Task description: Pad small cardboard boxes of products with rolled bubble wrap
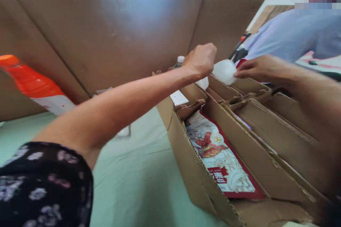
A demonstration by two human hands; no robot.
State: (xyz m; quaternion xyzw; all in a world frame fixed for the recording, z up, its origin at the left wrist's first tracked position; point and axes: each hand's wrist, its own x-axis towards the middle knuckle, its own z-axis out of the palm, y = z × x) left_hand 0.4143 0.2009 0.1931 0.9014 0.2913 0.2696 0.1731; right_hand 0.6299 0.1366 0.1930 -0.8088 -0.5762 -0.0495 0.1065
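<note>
Above box (191, 170), hands (201, 58) (262, 68) outstretched (left curled), white item (224, 71)

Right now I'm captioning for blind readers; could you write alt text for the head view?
A person's right hand pinches a white item over a divided cardboard box; the left hand is close by, its grip hidden. Inside the box lies a red-bordered illustrated packet; an orange-capped bottle is at far left.

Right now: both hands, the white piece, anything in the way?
Left hand: curled, grip hidden, at far end of divided cardboard box. Right hand: apparently pinching white piece over box. In the way: left wrist, partly hiding white-capped bottle.
</note>
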